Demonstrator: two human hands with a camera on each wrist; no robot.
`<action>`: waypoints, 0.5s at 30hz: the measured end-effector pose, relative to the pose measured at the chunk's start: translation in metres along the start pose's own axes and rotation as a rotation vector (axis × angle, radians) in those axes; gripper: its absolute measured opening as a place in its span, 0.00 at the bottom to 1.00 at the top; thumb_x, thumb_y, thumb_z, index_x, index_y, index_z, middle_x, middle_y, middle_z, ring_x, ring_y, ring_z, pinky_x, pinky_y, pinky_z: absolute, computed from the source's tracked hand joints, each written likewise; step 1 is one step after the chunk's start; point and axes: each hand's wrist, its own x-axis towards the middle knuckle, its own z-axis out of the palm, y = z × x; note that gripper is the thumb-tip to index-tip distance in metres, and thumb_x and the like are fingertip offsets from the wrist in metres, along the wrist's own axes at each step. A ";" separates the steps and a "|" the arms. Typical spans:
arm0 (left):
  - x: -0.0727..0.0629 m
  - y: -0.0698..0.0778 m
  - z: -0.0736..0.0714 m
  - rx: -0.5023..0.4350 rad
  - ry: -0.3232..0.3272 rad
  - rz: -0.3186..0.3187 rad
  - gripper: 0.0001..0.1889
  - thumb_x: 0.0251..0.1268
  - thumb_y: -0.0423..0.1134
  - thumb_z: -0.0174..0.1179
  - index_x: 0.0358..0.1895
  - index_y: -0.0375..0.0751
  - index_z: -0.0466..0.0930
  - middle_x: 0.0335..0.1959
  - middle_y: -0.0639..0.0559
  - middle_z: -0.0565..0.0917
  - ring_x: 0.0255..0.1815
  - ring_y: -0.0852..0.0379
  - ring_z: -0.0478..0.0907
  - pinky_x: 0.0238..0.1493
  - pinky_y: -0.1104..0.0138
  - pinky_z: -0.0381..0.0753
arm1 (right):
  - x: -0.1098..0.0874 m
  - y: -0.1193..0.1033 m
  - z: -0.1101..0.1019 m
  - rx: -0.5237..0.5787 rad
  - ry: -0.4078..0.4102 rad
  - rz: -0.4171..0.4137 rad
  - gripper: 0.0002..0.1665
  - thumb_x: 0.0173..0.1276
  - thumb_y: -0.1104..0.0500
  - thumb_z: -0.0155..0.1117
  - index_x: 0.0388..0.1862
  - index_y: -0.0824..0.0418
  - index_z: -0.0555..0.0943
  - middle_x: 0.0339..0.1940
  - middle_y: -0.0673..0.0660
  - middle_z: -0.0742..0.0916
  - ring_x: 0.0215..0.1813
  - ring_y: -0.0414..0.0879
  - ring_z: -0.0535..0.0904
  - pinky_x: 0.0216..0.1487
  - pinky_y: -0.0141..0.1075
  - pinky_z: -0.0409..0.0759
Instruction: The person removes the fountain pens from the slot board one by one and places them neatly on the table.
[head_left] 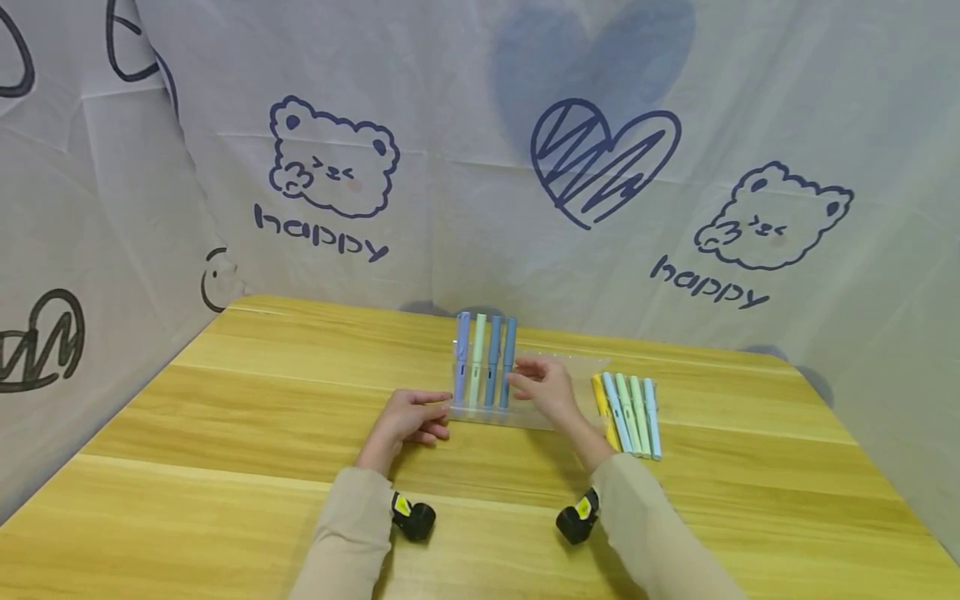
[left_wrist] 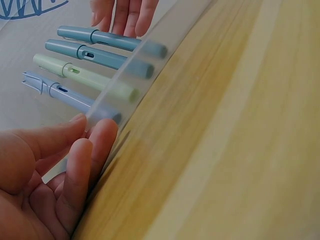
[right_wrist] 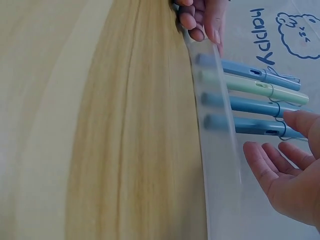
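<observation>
A clear plastic pen rack (head_left: 528, 418) lies on the table with several capped pens standing side by side at its left end. From the left they are a lavender pen (head_left: 461, 367), a pale green pen (head_left: 477, 358), a dark blue pen (head_left: 493, 354) and another dark blue pen (head_left: 510, 343). My left hand (head_left: 408, 417) pinches the rack's left front corner between thumb and fingers, as the left wrist view shows. Beside the rightmost dark blue pen is my right hand (head_left: 546, 387), fingers extended loosely and thumb tip (right_wrist: 295, 120) right at its cap.
To the right of the rack lies a row of more pens: a yellow pen (head_left: 602, 408), a light blue pen (head_left: 618, 412), pale green ones (head_left: 633, 412) and another light blue pen (head_left: 652, 417). A white cloth with drawings (head_left: 465, 208) hangs behind the wooden table (head_left: 262, 433).
</observation>
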 end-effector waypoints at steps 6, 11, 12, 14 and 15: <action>-0.001 0.001 0.000 0.000 -0.004 -0.008 0.17 0.61 0.29 0.54 0.53 0.28 0.73 0.21 0.46 0.80 0.15 0.61 0.77 0.14 0.73 0.77 | 0.001 0.000 0.004 -0.002 0.003 0.010 0.19 0.56 0.71 0.61 0.47 0.79 0.73 0.39 0.69 0.80 0.38 0.52 0.78 0.35 0.43 0.81; 0.000 0.001 0.000 -0.002 -0.002 -0.007 0.17 0.61 0.29 0.54 0.53 0.28 0.73 0.21 0.46 0.80 0.15 0.61 0.77 0.14 0.73 0.76 | 0.002 0.001 0.008 -0.020 -0.001 0.011 0.17 0.56 0.71 0.62 0.45 0.78 0.75 0.36 0.66 0.81 0.36 0.48 0.78 0.33 0.41 0.82; 0.000 0.001 0.000 -0.003 -0.002 -0.007 0.17 0.61 0.29 0.54 0.53 0.28 0.73 0.20 0.46 0.80 0.15 0.61 0.77 0.14 0.74 0.76 | 0.003 0.001 0.008 -0.021 -0.003 0.011 0.16 0.56 0.71 0.62 0.45 0.77 0.75 0.36 0.66 0.81 0.35 0.47 0.78 0.33 0.40 0.82; 0.000 0.001 0.000 -0.004 -0.002 -0.006 0.16 0.61 0.29 0.54 0.53 0.28 0.73 0.20 0.46 0.80 0.15 0.61 0.77 0.14 0.74 0.76 | 0.004 0.002 0.010 -0.029 -0.007 0.010 0.16 0.56 0.71 0.62 0.44 0.77 0.76 0.35 0.66 0.82 0.34 0.46 0.78 0.32 0.40 0.82; 0.000 0.000 0.000 -0.005 -0.002 -0.006 0.16 0.61 0.29 0.54 0.53 0.28 0.73 0.20 0.46 0.80 0.15 0.61 0.77 0.14 0.74 0.76 | 0.004 0.002 0.011 -0.035 -0.008 0.009 0.15 0.57 0.70 0.62 0.43 0.77 0.76 0.35 0.66 0.82 0.34 0.46 0.78 0.32 0.40 0.82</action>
